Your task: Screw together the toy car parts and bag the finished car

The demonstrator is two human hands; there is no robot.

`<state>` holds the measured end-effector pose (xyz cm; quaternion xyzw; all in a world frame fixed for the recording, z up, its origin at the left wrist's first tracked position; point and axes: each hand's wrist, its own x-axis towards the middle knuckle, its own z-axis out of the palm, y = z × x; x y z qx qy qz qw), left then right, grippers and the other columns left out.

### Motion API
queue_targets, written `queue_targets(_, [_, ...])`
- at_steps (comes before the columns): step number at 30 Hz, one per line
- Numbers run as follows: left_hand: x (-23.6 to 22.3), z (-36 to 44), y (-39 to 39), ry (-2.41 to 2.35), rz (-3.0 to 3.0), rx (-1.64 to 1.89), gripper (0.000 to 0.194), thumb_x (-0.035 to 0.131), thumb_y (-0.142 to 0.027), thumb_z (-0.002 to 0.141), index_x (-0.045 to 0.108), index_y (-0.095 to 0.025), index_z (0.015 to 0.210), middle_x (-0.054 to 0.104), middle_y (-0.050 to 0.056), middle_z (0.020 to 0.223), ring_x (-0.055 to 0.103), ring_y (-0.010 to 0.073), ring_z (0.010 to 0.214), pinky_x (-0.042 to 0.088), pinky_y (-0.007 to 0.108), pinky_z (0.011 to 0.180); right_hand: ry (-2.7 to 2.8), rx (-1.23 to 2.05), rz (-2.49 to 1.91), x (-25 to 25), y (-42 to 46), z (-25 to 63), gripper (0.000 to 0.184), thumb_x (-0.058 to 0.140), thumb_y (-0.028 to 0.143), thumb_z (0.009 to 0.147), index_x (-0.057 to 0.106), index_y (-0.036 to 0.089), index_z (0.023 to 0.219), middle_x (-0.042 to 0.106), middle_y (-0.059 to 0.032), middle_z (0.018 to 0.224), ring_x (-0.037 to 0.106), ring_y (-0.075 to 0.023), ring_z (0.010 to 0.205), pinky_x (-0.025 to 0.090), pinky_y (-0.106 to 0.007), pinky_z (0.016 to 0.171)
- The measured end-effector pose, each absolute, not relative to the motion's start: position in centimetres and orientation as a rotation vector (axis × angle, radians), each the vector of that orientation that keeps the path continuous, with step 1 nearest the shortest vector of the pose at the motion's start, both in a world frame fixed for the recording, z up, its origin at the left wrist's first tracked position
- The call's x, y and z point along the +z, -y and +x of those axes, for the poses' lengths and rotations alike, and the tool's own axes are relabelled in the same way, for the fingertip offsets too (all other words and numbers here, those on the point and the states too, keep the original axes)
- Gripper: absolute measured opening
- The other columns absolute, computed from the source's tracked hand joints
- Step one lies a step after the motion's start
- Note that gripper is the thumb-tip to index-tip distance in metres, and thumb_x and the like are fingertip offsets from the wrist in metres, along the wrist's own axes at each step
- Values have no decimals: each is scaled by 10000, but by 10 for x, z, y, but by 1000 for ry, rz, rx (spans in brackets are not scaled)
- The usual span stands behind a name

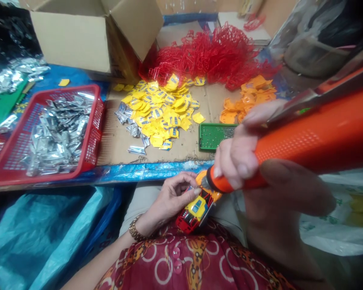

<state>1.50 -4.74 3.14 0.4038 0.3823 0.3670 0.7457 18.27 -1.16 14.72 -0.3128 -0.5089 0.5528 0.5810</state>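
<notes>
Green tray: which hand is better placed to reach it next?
Probably the right hand: it appears right beside the green tray, though it grips the orange tool. The left hand is farther off, holding the red and yellow toy.

From where I stand, no lettering can be read: the pale mark on the toy vehicle is too small, and the green print on the white bag is blurred.
</notes>
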Motion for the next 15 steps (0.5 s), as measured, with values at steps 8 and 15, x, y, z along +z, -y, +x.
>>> queue_targets(8, [33, 15, 47, -771, 972, 810, 321, 842, -277, 675, 615, -173, 876, 617, 62, 1047, 574, 215, 1024, 455, 341, 921, 1178, 1299, -709, 151, 9, 183, 275, 778, 390, 767, 631, 320, 988, 451, 81, 564, 487, -95, 417, 412, -287, 380])
queue_targets(15, [42, 19, 57, -822, 1304, 580, 834, 893, -300, 555, 481, -215, 1275, 618, 75, 1151, 596, 246, 978, 500, 375, 866, 1119, 1307, -686, 154, 16, 184, 253, 725, 370, 809, 627, 295, 1030, 464, 60, 589, 476, -107, 446, 406, -318, 411])
